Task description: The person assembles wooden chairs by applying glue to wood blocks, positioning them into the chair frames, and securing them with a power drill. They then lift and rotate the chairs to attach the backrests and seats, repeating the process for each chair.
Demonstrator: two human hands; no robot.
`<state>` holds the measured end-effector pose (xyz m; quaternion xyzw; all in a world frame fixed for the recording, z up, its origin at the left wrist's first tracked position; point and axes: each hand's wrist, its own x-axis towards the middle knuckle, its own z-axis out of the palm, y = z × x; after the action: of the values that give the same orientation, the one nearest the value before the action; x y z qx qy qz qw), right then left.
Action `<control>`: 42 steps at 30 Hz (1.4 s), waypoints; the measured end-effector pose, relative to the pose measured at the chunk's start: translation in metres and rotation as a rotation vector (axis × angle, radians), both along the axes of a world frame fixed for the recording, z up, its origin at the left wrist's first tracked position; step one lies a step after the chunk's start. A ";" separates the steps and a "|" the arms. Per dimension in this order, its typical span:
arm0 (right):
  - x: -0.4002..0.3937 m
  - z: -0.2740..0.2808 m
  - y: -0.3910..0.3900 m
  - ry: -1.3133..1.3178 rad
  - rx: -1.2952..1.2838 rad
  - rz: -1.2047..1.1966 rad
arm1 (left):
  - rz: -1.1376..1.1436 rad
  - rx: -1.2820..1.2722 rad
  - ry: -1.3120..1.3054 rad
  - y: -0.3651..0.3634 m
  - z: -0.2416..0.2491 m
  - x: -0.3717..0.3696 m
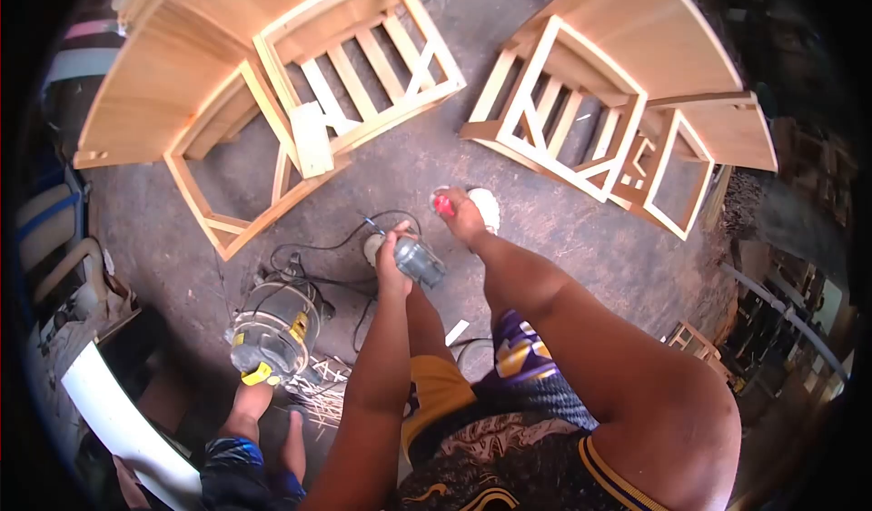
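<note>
My left hand [394,255] is wrapped round a grey-green, cylinder-shaped power tool [419,261]. Its exact kind is hard to make out. A dark cord [350,238] loops over the floor beside that hand. Further forward and to the right, my right hand [463,213] is closed on a small red object [443,204], partly covered by the fingers. Just beyond that hand, low down, shows a pale rounded thing [487,206] that I cannot identify.
Wooden frames with slats and panels stand at the front left [363,66] and front right [572,111]. A loose wood block [312,138] lies on the left frame. Left of my legs are a drum-shaped vacuum [272,325], thin wood strips [318,393] and another person's leg [247,411].
</note>
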<state>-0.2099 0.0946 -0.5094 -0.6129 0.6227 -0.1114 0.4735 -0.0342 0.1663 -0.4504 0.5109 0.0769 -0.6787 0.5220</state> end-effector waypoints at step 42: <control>0.291 0.046 -0.157 0.484 -0.320 0.154 | -0.315 0.227 -0.254 0.103 -0.071 0.097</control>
<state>0.0812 -0.0628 -0.4636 -0.7338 0.6438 -0.0227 0.2159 0.0626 0.2696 -0.5219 0.6531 0.0057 -0.6691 0.3545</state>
